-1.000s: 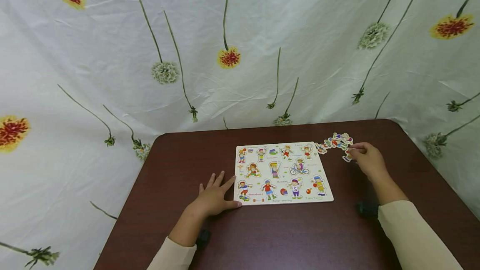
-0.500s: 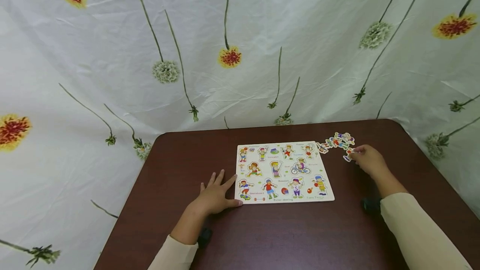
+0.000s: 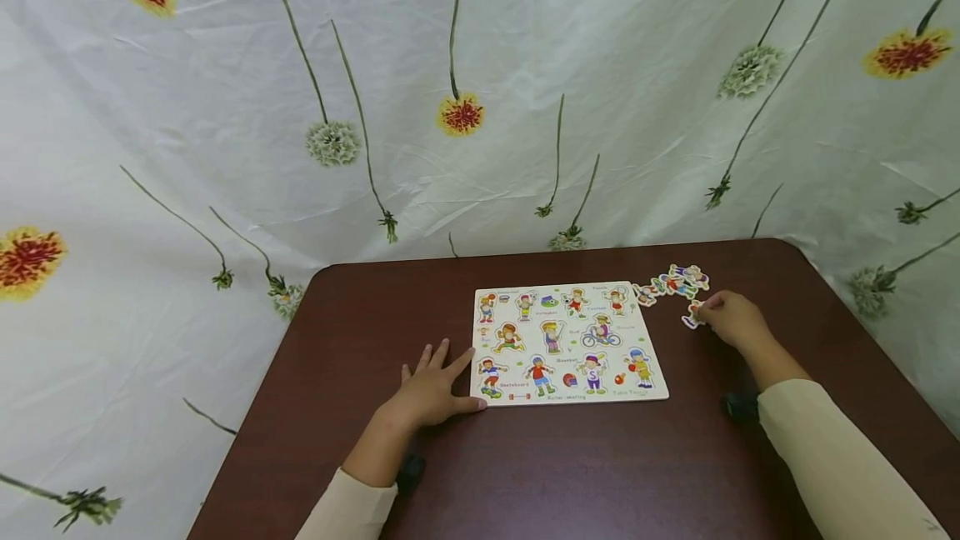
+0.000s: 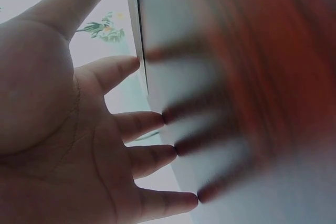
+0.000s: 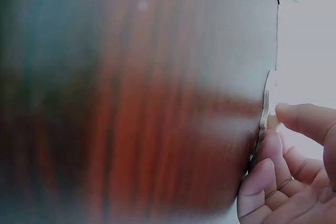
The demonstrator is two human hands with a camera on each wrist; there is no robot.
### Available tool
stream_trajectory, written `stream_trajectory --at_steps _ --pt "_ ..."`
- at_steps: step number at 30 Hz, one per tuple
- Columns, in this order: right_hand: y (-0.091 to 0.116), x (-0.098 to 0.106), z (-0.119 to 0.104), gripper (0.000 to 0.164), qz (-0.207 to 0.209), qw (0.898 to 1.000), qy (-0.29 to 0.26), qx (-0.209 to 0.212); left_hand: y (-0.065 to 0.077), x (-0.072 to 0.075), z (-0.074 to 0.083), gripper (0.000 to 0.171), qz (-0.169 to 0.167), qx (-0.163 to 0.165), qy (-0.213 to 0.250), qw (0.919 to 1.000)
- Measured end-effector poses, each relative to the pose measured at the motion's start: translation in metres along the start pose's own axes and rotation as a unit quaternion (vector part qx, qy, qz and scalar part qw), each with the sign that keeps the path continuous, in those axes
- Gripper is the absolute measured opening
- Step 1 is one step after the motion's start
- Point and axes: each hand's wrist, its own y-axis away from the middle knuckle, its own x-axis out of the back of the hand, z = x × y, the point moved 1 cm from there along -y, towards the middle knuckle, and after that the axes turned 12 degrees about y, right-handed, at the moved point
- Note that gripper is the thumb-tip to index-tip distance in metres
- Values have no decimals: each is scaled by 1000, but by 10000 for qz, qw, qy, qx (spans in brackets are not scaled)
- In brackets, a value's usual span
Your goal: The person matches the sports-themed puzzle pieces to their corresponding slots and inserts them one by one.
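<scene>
A white puzzle board (image 3: 637, 336) printed with children at sports lies on the dark table, its cutouts holding several figure pieces. My left hand (image 3: 423, 394) rests at the board's left edge with fingers spread; its thumb and index fingertip touch the lower left side. In the left wrist view the straight fingers (image 4: 152, 158) meet the tabletop. Right of the board, my right hand (image 3: 735, 323) pinches a small figure-shaped puzzle piece (image 3: 691, 317). The right wrist view catches that piece (image 5: 266, 100) edge-on, with thumb and finger at a small peg.
Several loose figure pieces (image 3: 678, 280) lie in an overlapping pile just beyond the board's upper right corner. The brown table (image 3: 570, 465) ends at a white flowered cloth (image 3: 510, 182) hanging behind it. A dark camera (image 3: 741, 408) sits under the right wrist.
My right hand has shifted the pinched piece slightly toward the left and nearer to me, turning it a little. The left hand and the board keep their places.
</scene>
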Motion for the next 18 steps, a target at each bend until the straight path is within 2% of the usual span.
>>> stream_trajectory --at_steps 7,18 --pt "8 1 -6 35 -19 9999 -146 -3 -1 1 1 90 22 -2 24 10000" --pt "34 -8 -33 30 72 9987 -56 510 -3 1 2 92 58 -25 2 10000"
